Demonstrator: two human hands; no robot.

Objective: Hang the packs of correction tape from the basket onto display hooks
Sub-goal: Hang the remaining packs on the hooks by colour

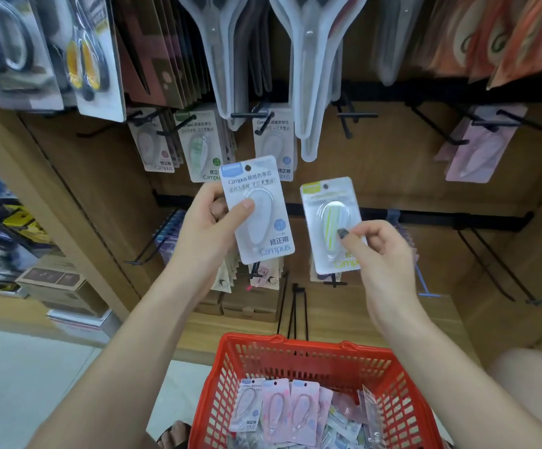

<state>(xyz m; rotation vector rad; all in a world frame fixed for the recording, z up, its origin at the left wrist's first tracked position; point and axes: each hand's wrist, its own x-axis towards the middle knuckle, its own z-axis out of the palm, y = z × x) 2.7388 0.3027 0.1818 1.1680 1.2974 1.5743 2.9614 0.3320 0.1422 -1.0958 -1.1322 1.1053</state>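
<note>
Two packs of correction tape are held up before the display panel, one per hand. Left hand [206,222] grips the blue-labelled pack [256,209] along its left edge, thumb pressed across the blister front, fingers behind. Right hand [378,251] pinches the green-striped pack [329,222] at its lower right, thumb on the front, card tilted slightly. Both packs are apart, neither on a hook. Behind them, similar packs hang on black display hooks [250,115]. Below, red basket [298,358] holds more packs, mostly pink [302,413], lying loosely overlapped. Scissors in packaging [91,56] hang upper left.
</note>
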